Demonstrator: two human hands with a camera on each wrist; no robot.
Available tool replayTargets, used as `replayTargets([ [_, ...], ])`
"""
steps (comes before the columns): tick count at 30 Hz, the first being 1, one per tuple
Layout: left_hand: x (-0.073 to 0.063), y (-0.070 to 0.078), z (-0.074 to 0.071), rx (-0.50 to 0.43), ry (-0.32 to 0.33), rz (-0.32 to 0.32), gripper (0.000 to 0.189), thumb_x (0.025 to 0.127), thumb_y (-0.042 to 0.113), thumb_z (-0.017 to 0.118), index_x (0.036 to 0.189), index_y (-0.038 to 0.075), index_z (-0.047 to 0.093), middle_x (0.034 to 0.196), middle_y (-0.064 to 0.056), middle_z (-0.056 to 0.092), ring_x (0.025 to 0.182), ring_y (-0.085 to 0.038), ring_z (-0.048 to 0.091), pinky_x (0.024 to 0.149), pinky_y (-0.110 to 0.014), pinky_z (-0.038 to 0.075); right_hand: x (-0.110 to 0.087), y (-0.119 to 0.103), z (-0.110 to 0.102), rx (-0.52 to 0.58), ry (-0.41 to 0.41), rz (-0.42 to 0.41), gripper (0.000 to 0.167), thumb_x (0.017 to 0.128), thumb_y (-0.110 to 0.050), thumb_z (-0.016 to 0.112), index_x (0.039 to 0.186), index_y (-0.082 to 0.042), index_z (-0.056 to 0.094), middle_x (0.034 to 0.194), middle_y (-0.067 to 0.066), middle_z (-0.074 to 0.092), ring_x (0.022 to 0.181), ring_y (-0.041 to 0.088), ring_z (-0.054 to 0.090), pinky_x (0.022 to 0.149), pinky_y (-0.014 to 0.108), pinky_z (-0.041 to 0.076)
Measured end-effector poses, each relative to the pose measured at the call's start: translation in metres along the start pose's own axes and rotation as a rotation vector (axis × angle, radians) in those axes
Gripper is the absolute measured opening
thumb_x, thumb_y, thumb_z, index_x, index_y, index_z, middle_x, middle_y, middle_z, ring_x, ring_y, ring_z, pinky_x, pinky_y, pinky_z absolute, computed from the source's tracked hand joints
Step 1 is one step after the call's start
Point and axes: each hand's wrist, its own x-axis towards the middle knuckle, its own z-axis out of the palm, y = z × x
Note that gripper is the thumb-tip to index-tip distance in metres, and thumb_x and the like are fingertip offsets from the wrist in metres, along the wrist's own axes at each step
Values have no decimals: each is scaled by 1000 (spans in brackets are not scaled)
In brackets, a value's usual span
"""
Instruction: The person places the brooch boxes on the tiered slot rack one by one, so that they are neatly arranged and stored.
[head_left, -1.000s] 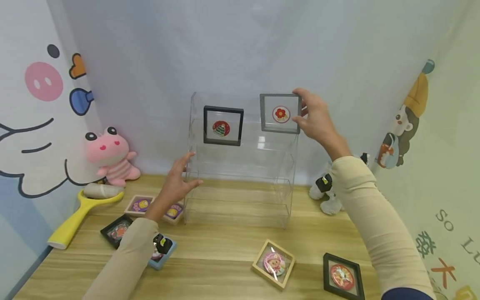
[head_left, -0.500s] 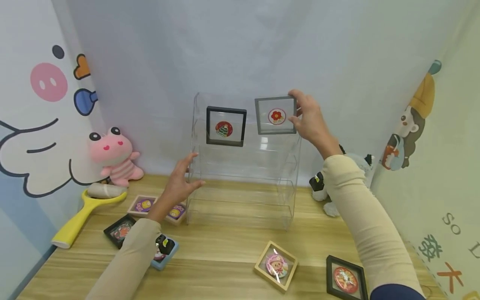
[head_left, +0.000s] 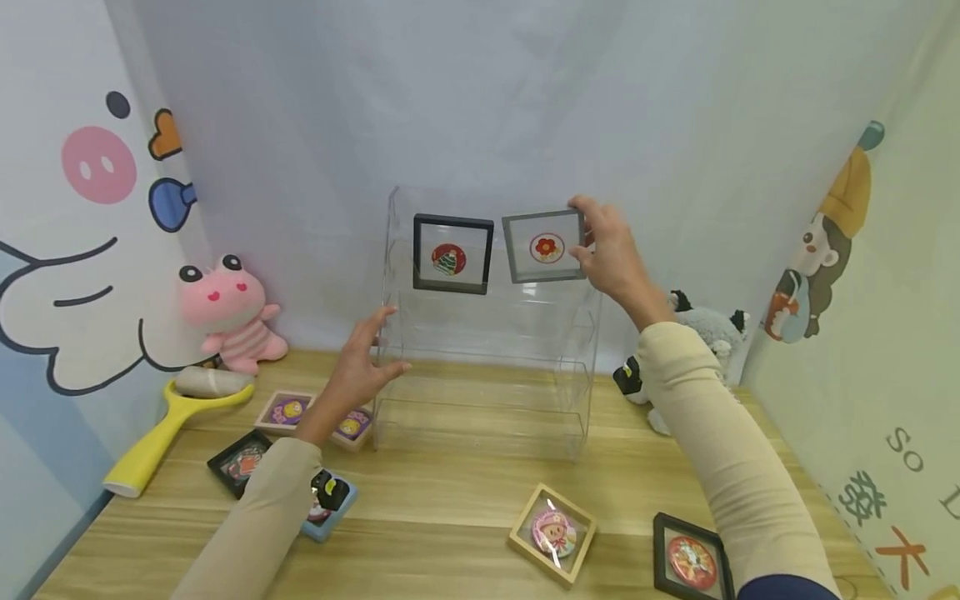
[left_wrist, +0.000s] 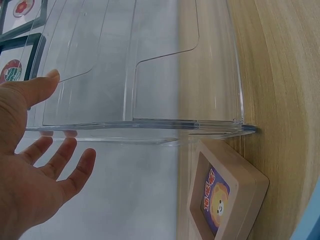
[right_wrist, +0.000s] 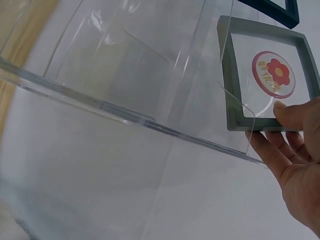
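Note:
My right hand [head_left: 611, 254] pinches a grey square display frame [head_left: 510, 250] by its right side, thumb in front and fingers behind. A round badge with a red flower [right_wrist: 274, 74] shows inside it. The frame is tilted slightly, at the top right of a clear acrylic tiered rack [head_left: 480, 408]. Left of it, a black frame [head_left: 453, 218] with a tree badge stands upright on the rack's top tier. My left hand [left_wrist: 37, 180] is spread at the rack's left side, thumb and fingers either side of the clear side panel; whether it touches is unclear.
On the wooden table lie a light wood frame [head_left: 517, 542], black frames [head_left: 658, 554], a blue frame [head_left: 343, 510] and pale wood frames [left_wrist: 250, 195]. A pink plush [head_left: 225, 304], a yellow-handled roller [head_left: 146, 454] and a grey plush [head_left: 705, 325] stand around the rack.
My right hand has lowered the grey frame and brought it left, closer to the black one, and the frame has tipped slightly. My left hand stays beside the rack.

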Motion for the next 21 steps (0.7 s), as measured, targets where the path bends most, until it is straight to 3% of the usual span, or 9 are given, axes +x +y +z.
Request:
replayTargets([
  [10, 0, 1, 0, 0, -2, -4, 87, 82, 4, 80, 154, 15, 32, 150, -27, 36, 118, -47, 52, 70, -39, 55, -4, 3, 8, -7, -28, 1, 61, 90, 6, 67, 143, -11, 43, 112, 26, 56, 102, 41, 63, 87, 52, 56],
  [21, -1, 0, 1, 5, -2, -19, 88, 83, 5, 80, 155, 19, 31, 151, -26, 35, 120, -47, 51, 72, -40, 57, -6, -7, 8, -90, 15, 109, 37, 90, 5, 65, 125, 0, 55, 119, 27, 61, 111, 44, 59, 95, 53, 51],
])
